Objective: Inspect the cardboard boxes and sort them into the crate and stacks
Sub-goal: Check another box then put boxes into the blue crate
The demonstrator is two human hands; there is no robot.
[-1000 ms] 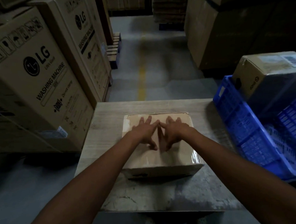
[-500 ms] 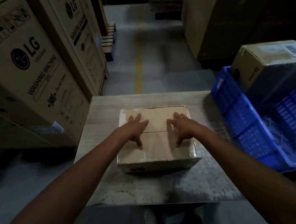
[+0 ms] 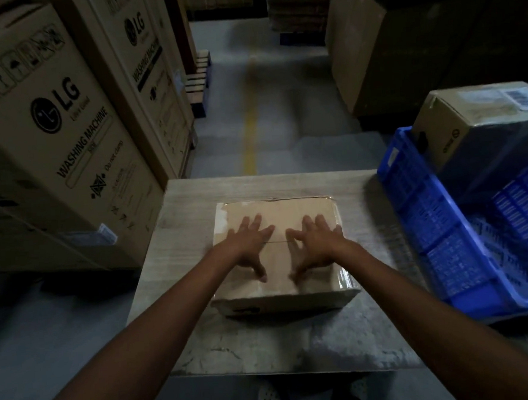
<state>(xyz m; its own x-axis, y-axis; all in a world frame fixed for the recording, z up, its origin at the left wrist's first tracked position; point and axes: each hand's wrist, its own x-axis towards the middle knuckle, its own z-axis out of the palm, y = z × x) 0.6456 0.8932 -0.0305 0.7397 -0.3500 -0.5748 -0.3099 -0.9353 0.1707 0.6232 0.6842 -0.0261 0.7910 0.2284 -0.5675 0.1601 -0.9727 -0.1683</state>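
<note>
Flanking the table (image 3: 189, 210) at its right edge, the blue crate (image 3: 438, 238) lies right of the cardboard box (image 3: 275, 211), which sits mid-table, long axis seemingly left-right. Left hand (image 3: 249, 242) and right hand (image 3: 319, 241) rest spread flat on its top, the right hand nearer the crate.

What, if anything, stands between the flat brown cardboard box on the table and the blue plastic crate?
Nothing visible: only bare table separates the flat brown cardboard box from the blue plastic crate. A second cardboard box occupies the crate's far end.
</note>
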